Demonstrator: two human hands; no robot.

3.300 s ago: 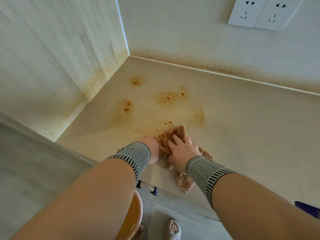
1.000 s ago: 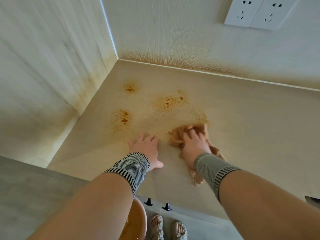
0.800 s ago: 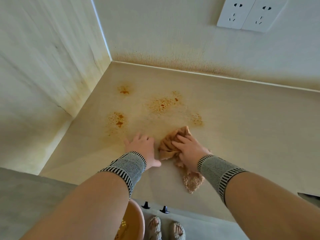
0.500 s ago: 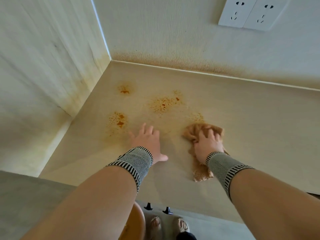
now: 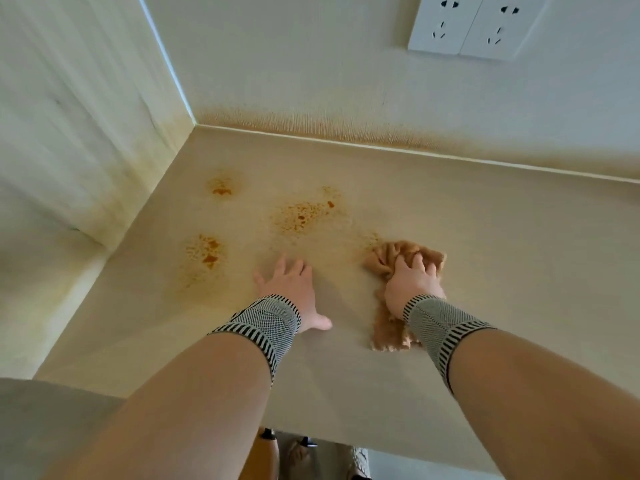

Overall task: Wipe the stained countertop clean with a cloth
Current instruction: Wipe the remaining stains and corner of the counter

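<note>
Countertop: a pale beige, finely textured countertop (image 5: 485,237) fills the corner where 2 cream walls meet, its near edge running along the bottom of the head view.
Stains: 3 orange-brown speckled stains lie toward the corner: a small one farthest back (image 5: 221,187), a wide scattered one in the middle (image 5: 304,213), and a blotchy one nearer the left wall (image 5: 204,252). A faint fourth patch (image 5: 372,239) sits just beside the far left edge of the cloth.
Cloth: a tan, fuzzy, crumpled cloth (image 5: 391,254) lies on the countertop right of the stains, bunched at its far end, with a tail (image 5: 389,336) trailing back toward the near edge.
Right hand: the right hand (image 5: 412,285) presses down on the cloth with its fingers curled into the bunched fabric, gripping it.
Left hand: the left hand (image 5: 292,289) rests flat on the bare countertop, fingers straight and spread, thumb out to the right; it holds nothing and lies left of the cloth, apart from it.
Wrists: each wrist wears a grey knitted wristband with black-and-white striped edges, left (image 5: 263,323) and right (image 5: 438,325).
Back wall: a brownish discoloured band (image 5: 329,128) runs just above the countertop joint; 2 white socket plates (image 5: 474,24) sit side by side high on the wall.
</note>
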